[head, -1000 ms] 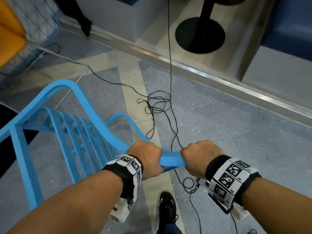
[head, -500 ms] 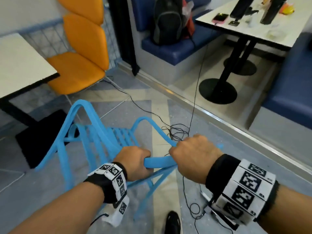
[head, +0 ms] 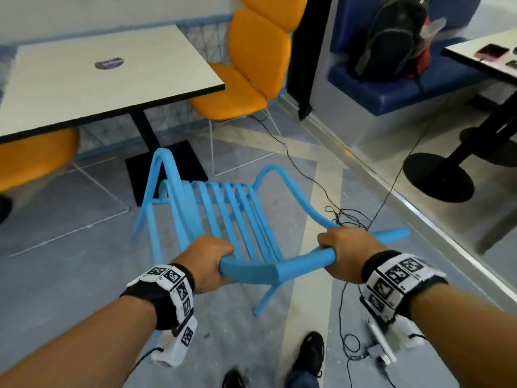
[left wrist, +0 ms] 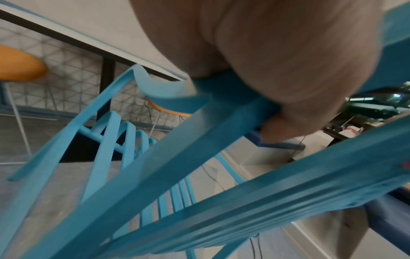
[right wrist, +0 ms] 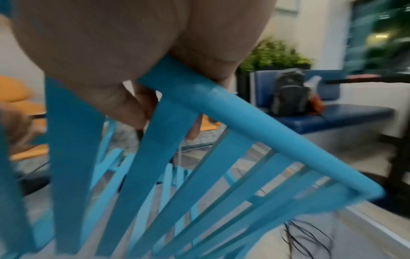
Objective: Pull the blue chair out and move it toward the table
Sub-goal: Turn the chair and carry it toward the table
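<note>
The blue slatted chair point(head: 223, 214) stands on the floor in front of me, its seat facing the white table point(head: 84, 79) at the upper left. My left hand point(head: 208, 261) grips the top rail of the chair's back at its left part. My right hand point(head: 344, 253) grips the same rail further right. In the left wrist view the palm of my left hand point(left wrist: 277, 61) wraps the blue chair's rail point(left wrist: 221, 140). In the right wrist view the fingers point(right wrist: 124, 103) of my right hand point(right wrist: 137, 98) curl round the round rail of the blue chair point(right wrist: 244, 112).
Orange chairs point(head: 251, 65) stand behind and beside the table. Black cables point(head: 347, 217) lie tangled on the floor right of the blue chair. A raised step point(head: 377, 175) borders a blue bench with a backpack point(head: 391, 37). A second table's black base point(head: 439, 177) is at right. My shoes point(head: 310, 354) are below.
The view has lifted and swung left, bringing the white table and orange chairs into sight. The chair has turned with both hands still gripping its back rail, now facing the table.
</note>
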